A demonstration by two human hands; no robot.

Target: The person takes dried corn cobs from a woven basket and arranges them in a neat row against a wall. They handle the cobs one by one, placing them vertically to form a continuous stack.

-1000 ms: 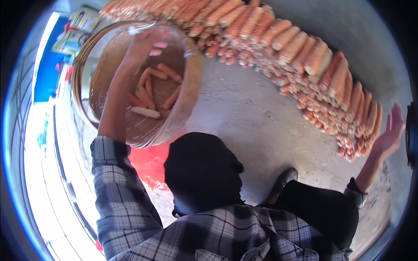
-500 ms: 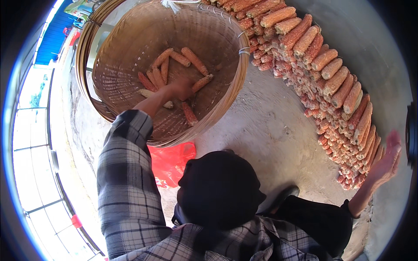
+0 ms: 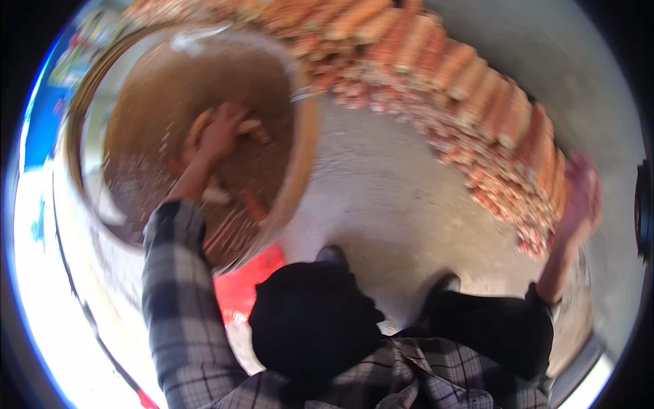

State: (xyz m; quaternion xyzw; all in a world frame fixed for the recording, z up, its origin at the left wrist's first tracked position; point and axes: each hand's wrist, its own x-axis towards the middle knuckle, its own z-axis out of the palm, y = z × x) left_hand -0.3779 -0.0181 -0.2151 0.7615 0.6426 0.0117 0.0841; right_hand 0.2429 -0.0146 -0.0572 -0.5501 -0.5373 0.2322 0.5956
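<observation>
My left hand (image 3: 221,133) reaches deep into a large woven basket (image 3: 308,146), over several orange corn cobs (image 3: 253,129) lying on its bottom. Motion smears its fingers, so whether they grip a cob does not show. A reddish cob (image 3: 255,206) and a pale one (image 3: 216,195) lie nearer me in the basket. On the far right, my right hand (image 3: 582,194) is at the end of a long stack of corn cobs (image 3: 470,85), beside the grey wall. Its fingers look stretched out, with nothing seen in them, though they are blurred.
The cob stack curves along the grey wall (image 3: 579,88) from the far side to the right. A red plastic bag (image 3: 238,290) lies by the basket's near side. Concrete floor (image 3: 368,177) separates basket and stack. My shoes (image 3: 332,255) are on that floor.
The view has shifted, with basket and stack now further left. Inside the basket my left hand has moved away from me to the farther cobs. My right hand stays near the stack's end.
</observation>
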